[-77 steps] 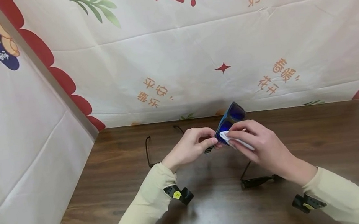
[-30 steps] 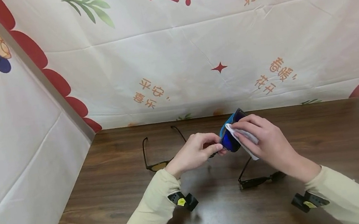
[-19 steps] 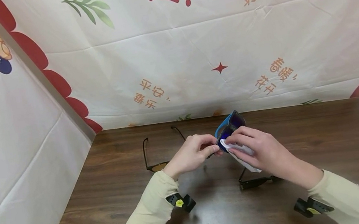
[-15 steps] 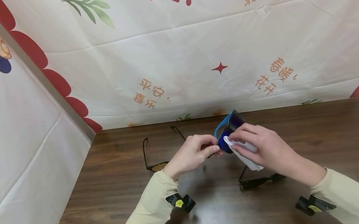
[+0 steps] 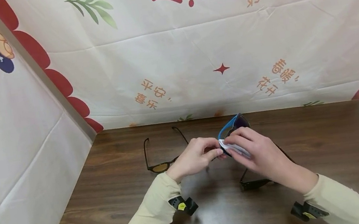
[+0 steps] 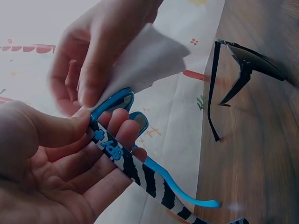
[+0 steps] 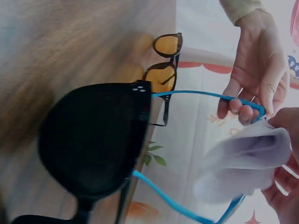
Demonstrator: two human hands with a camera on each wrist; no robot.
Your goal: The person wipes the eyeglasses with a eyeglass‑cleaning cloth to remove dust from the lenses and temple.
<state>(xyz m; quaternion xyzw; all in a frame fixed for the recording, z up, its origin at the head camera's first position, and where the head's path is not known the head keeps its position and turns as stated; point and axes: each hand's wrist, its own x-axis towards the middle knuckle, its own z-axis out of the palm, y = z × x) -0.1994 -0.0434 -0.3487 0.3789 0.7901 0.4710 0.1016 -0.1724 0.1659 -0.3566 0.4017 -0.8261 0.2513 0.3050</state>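
In the head view my left hand point(image 5: 197, 156) holds a pair of sunglasses point(image 5: 241, 121) by one end of the front, thumb on top and fingers beneath. Their lenses look dark blue, and the inner side is bright blue. A zebra-striped temple point(image 6: 140, 172) runs past the fingers in the left wrist view. Pinched in my right hand point(image 5: 264, 155) is a white cloth point(image 5: 239, 150), pressed on the lens nearest the left hand. The cloth and fingers cover most of that lens. Loose cloth point(image 7: 243, 158) hangs in folds in the right wrist view.
Glasses with amber lenses point(image 5: 160, 167) lie on the wooden table point(image 5: 109, 200) to the left, temples pointing away. Black sunglasses point(image 5: 254, 184) lie under the right forearm, partly hidden. A white printed cloth backdrop point(image 5: 175, 62) rises behind the table's far edge.
The white cloth has shifted back and forth over the near lens and now sits closer to the left hand. The left hand keeps its hold on the sunglasses, whose tilt has changed slightly.
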